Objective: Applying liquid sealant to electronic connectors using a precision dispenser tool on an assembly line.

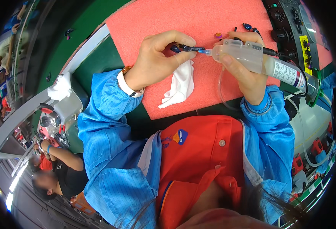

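Note:
Between the thumb and fingers of my left hand is a small glossy black-and-blue part, partly hidden by the fingertips. My right hand grips a glue dispenser with a translucent body and a labelled cartridge behind it. The dispenser's clear nozzle points left and meets the blue end of the part; whether they touch I cannot tell. Below my left hand a white cloth lies crumpled on the pink foam mat.
Past my right hand lie a small orange-and-purple round piece and dark small parts. A black control box with knobs borders the mat. A clear tube loops below the dispenser. At left are a plastic container and a co-worker.

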A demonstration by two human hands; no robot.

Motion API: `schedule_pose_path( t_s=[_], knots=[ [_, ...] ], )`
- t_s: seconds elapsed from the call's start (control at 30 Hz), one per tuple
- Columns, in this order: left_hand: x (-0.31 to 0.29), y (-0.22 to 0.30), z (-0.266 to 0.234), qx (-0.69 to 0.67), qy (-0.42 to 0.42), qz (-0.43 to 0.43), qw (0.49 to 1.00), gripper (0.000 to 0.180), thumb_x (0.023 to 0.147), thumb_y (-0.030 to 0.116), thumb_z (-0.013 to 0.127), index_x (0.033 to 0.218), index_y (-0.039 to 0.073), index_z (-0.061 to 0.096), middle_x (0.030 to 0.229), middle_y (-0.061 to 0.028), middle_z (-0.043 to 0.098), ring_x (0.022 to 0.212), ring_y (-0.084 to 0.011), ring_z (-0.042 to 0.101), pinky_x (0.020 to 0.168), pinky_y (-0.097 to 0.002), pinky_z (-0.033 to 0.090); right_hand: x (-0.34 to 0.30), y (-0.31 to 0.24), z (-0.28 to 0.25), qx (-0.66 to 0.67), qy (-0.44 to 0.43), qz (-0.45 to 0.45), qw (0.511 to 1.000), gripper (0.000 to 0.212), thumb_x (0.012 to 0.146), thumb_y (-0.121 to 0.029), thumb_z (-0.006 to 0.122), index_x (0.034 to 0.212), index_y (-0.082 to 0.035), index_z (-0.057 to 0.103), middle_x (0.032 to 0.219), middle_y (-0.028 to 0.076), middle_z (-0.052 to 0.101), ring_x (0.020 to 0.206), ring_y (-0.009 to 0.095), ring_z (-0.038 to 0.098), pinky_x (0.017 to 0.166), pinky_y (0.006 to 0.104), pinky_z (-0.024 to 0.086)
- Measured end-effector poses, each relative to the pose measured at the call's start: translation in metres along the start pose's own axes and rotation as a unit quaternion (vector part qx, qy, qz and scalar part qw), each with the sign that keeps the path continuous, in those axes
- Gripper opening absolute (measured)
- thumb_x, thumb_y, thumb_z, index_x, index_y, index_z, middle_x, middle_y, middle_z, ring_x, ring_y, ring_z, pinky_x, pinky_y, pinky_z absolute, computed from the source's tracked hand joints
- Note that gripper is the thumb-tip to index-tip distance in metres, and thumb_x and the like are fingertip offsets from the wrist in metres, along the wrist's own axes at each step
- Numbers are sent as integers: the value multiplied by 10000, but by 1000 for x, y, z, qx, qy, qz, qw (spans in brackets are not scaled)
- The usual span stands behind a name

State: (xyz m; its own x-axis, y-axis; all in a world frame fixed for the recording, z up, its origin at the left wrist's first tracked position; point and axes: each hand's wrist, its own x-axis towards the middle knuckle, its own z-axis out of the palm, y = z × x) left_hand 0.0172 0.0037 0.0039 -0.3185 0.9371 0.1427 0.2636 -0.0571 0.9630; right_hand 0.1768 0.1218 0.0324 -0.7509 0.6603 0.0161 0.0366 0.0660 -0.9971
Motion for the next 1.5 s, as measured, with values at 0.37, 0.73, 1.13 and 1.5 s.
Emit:
schedule_pose_path(
  t_s=[0.37, 0.73, 1.13, 1.5],
  knots=[
    [0, -2, -1, -5, -4, 7, 1000, 174, 704, -38, 642, 867, -15, 586, 789, -79, 617, 727, -145, 618, 654, -236, 498, 0, 0, -1, -7, -5, 14, 1000, 273, 706, -133, 708, 897, 19, 585, 948, 88, 510, 783, 180, 592, 669, 265, 494],
    [2, 0, 1, -11, -9, 6, 1000, 163, 705, -53, 629, 858, -21, 582, 785, -81, 613, 734, -157, 620, 670, -247, 500, 1, 0, -11, -63, -39, -7, 997, 355, 758, -110, 626, 1043, 3, 447, 918, 117, 561, 787, 164, 593, 584, 222, 465],
    [0, 0, -2, 6, -39, -18, 999, 224, 679, -73, 656, 884, -18, 585, 851, -82, 608, 787, -146, 591, 713, -252, 479, 1, 1, -12, -46, -35, 0, 998, 330, 752, -100, 617, 1021, 16, 465, 912, 108, 549, 801, 186, 595, 706, 268, 475],
    [2, 1, 2, 19, -11, 7, 1000, 179, 670, -72, 642, 828, -12, 582, 780, -85, 613, 735, -170, 616, 657, -248, 491, -2, -5, -13, -79, -26, -14, 996, 314, 745, -78, 616, 1000, 44, 481, 922, 107, 524, 816, 191, 590, 747, 289, 471]
  ],
)
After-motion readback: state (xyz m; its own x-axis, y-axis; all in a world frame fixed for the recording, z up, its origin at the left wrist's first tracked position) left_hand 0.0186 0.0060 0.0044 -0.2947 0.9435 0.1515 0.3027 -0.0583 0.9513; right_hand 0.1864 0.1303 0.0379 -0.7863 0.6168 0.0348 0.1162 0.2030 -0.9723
